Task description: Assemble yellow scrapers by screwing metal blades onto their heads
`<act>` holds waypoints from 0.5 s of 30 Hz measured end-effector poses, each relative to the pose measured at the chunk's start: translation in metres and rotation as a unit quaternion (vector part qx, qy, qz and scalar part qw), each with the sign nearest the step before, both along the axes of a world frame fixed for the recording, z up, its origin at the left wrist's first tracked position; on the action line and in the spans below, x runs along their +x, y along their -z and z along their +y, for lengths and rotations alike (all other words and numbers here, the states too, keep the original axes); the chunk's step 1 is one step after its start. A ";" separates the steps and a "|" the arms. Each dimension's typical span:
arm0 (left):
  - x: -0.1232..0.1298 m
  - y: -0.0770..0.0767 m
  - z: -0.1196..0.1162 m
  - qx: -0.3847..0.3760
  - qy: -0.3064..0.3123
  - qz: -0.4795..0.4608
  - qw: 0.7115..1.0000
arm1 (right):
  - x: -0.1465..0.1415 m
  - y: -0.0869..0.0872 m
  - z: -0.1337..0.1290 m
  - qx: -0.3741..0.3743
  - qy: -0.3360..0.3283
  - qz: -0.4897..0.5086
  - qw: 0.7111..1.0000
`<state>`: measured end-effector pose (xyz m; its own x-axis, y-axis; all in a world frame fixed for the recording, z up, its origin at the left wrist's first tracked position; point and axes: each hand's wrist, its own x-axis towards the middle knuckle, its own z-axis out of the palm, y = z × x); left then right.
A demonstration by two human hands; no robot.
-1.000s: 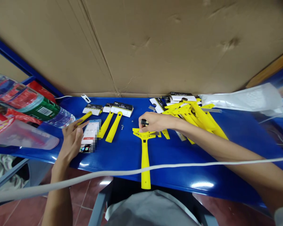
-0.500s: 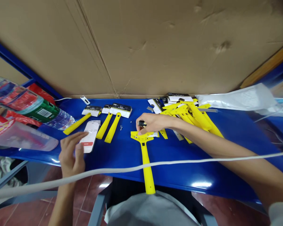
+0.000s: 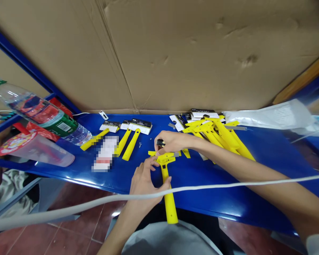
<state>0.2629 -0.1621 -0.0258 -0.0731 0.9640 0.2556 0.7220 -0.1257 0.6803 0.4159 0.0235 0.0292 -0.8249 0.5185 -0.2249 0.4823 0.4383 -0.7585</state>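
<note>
A yellow scraper [image 3: 170, 203] lies with its head on the blue table and its handle pointing toward me past the table edge. My left hand [image 3: 146, 182] is at it, fingertips against the left of the head and thumb at the handle. Above the scraper head, my right hand [image 3: 171, 141] grips a black-handled screwdriver [image 3: 161, 142] whose tip is hidden by the fingers. A flat metal piece shows at the right of the scraper head. Several small screws [image 3: 140, 145] lie left of my right hand.
Several yellow scrapers [image 3: 225, 138] are piled at right, beside a white plastic bag [image 3: 271, 115]. Carded scrapers [image 3: 131, 145], a blurred-out phone [image 3: 105, 154], a plastic cup [image 3: 50, 150] and a water bottle [image 3: 61, 124] stand or lie at left. A white cable [image 3: 202, 187] crosses in front of both arms.
My left hand has moved right, from beside the phone to the scraper, and now touches it. My right hand stays at the scraper head with the screwdriver. The view has shifted slightly.
</note>
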 end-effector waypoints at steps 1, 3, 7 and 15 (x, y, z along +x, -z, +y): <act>0.000 0.000 0.004 -0.007 -0.001 -0.022 1.000 | 0.001 0.000 0.001 0.002 0.008 0.004 1.000; -0.003 0.001 0.013 -0.024 -0.005 -0.073 0.997 | 0.002 0.000 0.004 0.005 0.026 0.015 1.000; -0.014 0.004 0.030 -0.033 -0.004 -0.175 0.984 | 0.001 -0.001 0.006 -0.003 0.074 0.048 0.996; -0.025 -0.001 0.063 -0.039 0.001 -0.372 0.927 | -0.003 -0.004 0.008 -0.020 0.176 0.141 0.974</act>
